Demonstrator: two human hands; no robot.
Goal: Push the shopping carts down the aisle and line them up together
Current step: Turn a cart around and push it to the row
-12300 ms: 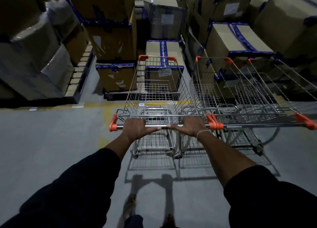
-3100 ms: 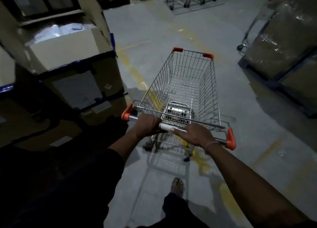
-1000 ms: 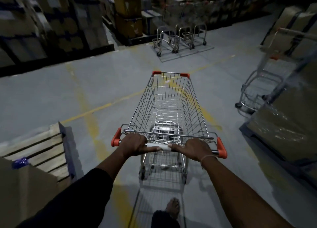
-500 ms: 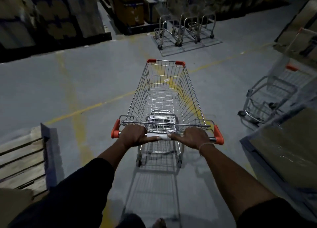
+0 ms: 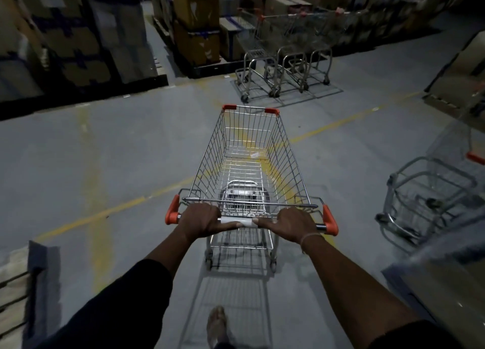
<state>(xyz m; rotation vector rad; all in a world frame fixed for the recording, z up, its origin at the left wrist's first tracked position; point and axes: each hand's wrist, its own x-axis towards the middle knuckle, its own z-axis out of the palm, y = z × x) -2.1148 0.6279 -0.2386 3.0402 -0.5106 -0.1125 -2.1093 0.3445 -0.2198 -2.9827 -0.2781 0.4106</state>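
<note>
With the fingers of our left hand (image 5: 202, 219) and right hand (image 5: 290, 224) wrapped round the handle (image 5: 244, 221), our cart (image 5: 249, 160) has rolled nearer the parked row of carts (image 5: 283, 68) since a moment ago, leaving open floor (image 5: 118, 152) before we line it up.

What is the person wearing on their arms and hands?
Both hands are bare, with no gloves. The left arm has a dark sleeve pushed up toward the elbow, and the right arm has a dark sleeve higher up. A thin, pale band circles the right wrist. No rings or watch can be seen.
</note>
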